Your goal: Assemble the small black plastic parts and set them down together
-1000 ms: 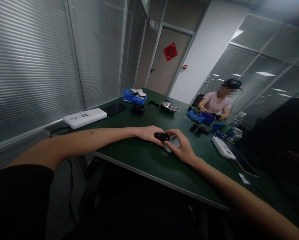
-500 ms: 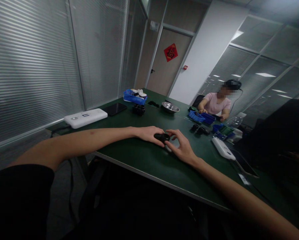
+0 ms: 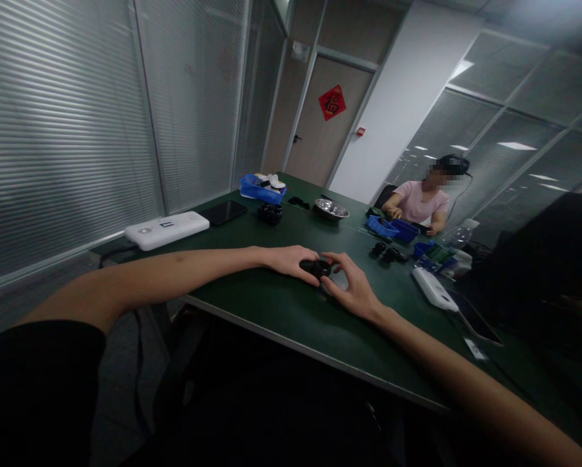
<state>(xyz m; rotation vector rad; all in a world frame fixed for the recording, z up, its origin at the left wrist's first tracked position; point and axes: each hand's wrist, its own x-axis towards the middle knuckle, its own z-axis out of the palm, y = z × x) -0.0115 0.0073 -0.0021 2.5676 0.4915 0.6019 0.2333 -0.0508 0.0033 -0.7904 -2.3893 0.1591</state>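
Observation:
Just above the green table (image 3: pixel 271 305), my left hand (image 3: pixel 291 261) is closed round a small black rounded part (image 3: pixel 321 268) with a ring-like opening at its right end. What exactly the part is I cannot make out, and my left fingers cover much of it. My right hand (image 3: pixel 351 285) comes from the right, its thumb and index finger curved to either side of the ring end and gripping it. Beyond my hands, a cluster of black parts (image 3: pixel 270 214) lies on the table, with a shiny metal bowl (image 3: pixel 331 209) to its right.
A blue bin (image 3: pixel 263 189) with white pieces stands far left, near a dark phone (image 3: pixel 226 212) and a white power bank (image 3: pixel 167 230). More black parts (image 3: pixel 388 251), a second power bank (image 3: pixel 434 290) and a bottle (image 3: pixel 460 233) lie right. A co-worker (image 3: pixel 423 201) sits across by blue bins.
My right thumb and fingers have shifted very slightly round the ring end of the black part. The left hand stays in place, and the co-worker's hand has moved a little.

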